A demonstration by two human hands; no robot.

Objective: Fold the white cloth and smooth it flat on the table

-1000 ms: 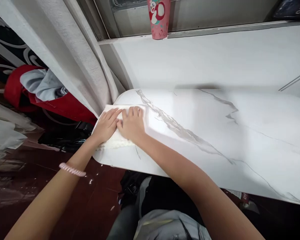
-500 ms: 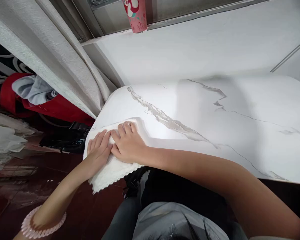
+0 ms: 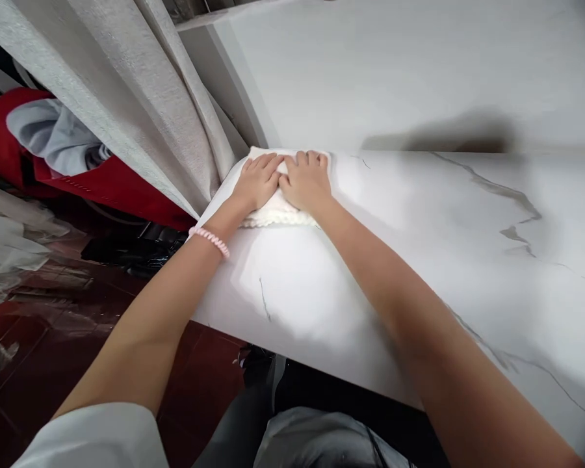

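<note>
A white cloth (image 3: 283, 217) with a scalloped edge lies at the far left end of a white marble-patterned table (image 3: 302, 286). Pressed flat on it is my left hand (image 3: 257, 182), fingers stretched out and pointing away from me. Close beside, my right hand (image 3: 306, 181) rests flat on the same cloth with its fingers spread, the two thumbs almost meeting. The palms hide much of the cloth. A pink coiled band (image 3: 209, 240) circles my left wrist.
A light grey curtain (image 3: 151, 84) hangs against the table's left end. Behind the table rises a white wall panel (image 3: 370, 71). Left of the curtain are a red container (image 3: 112, 195) with grey fabric (image 3: 61, 140) in it and a shiny black bag (image 3: 131, 250) low down.
Both hands have slid the cloth from the table's near left corner away from me to its far left edge. My arms are stretched further, and the view has shifted.
</note>
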